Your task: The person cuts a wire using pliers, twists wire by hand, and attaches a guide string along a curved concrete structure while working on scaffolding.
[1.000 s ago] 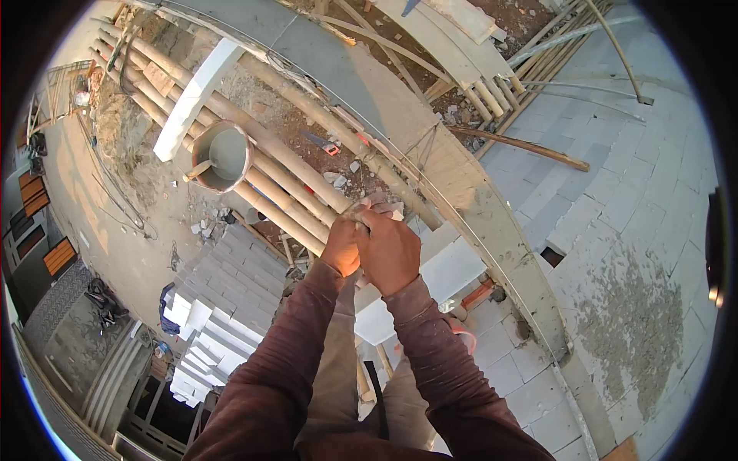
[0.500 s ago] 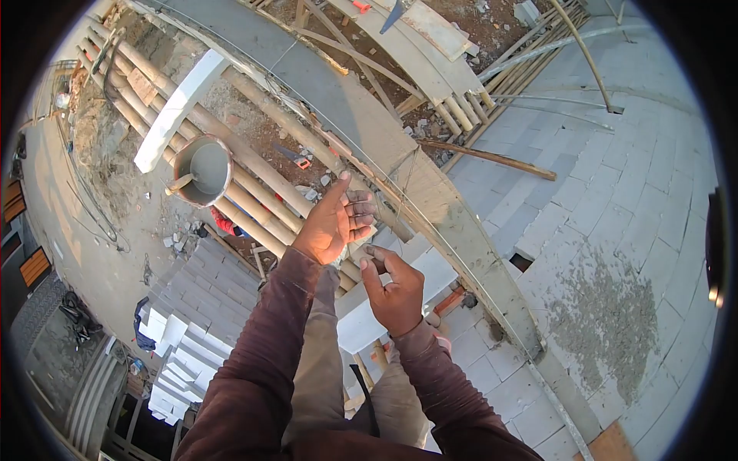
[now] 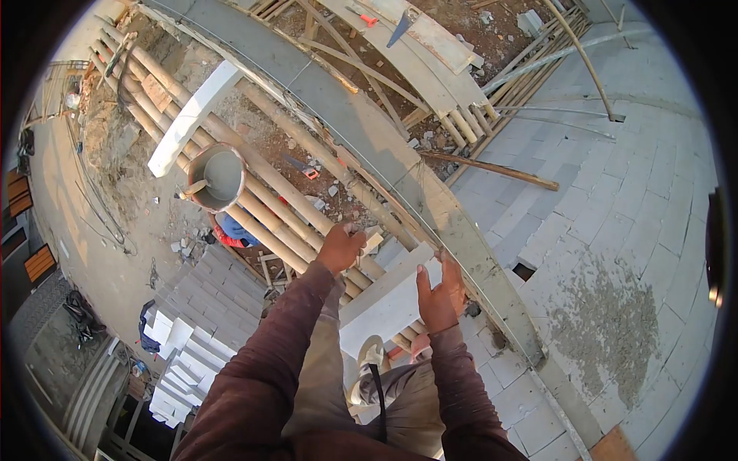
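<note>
My left hand (image 3: 340, 248) is curled closed above the bamboo poles (image 3: 265, 223), beside a small piece of wood (image 3: 373, 240). Whatever its fingers may hold is too small to tell. My right hand (image 3: 441, 293) is open, thumb raised and fingers stretched out, at the right end of a long white block (image 3: 384, 300). I cannot tell whether it touches the block. Close by runs the mortar-topped wall (image 3: 480, 265), with a taut string along it.
A bucket of grey mortar (image 3: 221, 178) with a trowel handle stands on the poles near another white block (image 3: 192, 115). Below them is a person in blue and red (image 3: 240, 232). Handsaws (image 3: 301, 166) lie around. White blocks (image 3: 181, 346) are stacked at lower left; a hole (image 3: 523, 270) opens at right.
My left hand has gone from open palm to curled and has lowered slightly. My right hand has moved right, from a pinch to spread fingers. A shoe now shows beside the white block.
</note>
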A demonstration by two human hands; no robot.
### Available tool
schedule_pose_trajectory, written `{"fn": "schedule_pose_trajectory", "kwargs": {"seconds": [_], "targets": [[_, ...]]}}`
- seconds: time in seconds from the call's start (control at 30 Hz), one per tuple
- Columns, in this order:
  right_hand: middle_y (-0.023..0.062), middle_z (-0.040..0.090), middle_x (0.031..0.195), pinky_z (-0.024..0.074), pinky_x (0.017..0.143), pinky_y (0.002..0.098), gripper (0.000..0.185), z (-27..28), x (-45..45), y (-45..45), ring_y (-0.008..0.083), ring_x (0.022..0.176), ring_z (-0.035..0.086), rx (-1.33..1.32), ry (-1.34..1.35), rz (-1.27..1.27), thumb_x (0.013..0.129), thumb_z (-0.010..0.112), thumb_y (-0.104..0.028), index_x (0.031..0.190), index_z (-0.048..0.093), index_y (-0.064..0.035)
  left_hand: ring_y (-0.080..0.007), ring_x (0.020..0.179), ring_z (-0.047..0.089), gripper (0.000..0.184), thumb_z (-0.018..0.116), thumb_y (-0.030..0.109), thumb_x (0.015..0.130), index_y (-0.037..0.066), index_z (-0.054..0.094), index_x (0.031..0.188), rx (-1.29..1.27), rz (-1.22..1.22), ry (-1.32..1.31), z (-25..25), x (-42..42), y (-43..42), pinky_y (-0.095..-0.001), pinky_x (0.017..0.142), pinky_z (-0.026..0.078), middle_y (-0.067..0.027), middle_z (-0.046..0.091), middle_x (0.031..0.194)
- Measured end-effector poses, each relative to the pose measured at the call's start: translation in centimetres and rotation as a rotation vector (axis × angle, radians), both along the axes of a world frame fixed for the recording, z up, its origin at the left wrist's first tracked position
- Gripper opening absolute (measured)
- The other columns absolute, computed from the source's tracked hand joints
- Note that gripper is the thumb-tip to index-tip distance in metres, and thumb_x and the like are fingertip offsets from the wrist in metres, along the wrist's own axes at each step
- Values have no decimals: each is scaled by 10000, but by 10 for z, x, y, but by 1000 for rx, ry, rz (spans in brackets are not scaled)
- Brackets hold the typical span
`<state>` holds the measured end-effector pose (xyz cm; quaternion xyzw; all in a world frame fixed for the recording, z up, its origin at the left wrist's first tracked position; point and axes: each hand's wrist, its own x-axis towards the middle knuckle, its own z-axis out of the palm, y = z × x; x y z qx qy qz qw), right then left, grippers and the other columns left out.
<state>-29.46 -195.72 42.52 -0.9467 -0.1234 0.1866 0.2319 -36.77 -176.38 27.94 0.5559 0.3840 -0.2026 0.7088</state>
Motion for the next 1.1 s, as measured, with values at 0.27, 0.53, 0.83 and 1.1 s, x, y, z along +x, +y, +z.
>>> {"fn": "schedule_pose_trajectory", "kwargs": {"seconds": [0.27,0.53,0.83,1.1], "targets": [[253,566,1302,413,1032,459,560,13,1,-3,423,1212,522,-46,-49,65,867,691,-198,1327,510,65,-173,636,616,297,632,251,915,-46,651,926,287,-148,-10,-22,-25,-33,-350,629,499,-99,665,741],[277,269,1550,258,1172,465,841,11,-10,37,418,1451,258,116,-103,68,841,702,-182,1493,247,92,-113,765,610,355,695,316,922,-27,672,1011,116,102,-57,-35,-2,-6,-294,678,510,-53,668,842],[325,207,1546,234,1151,567,838,39,-49,57,505,1434,221,91,54,324,806,734,-195,1492,306,26,-135,649,620,149,667,131,924,-13,647,951,-120,346,20,-14,40,5,-278,567,494,-67,655,821],[270,369,1470,421,1018,454,733,-4,-26,77,380,1318,452,406,261,-222,846,677,-128,1463,329,57,-160,621,618,265,649,227,891,-34,677,854,-88,295,-109,-83,41,-17,-320,594,499,-91,668,747]]}}
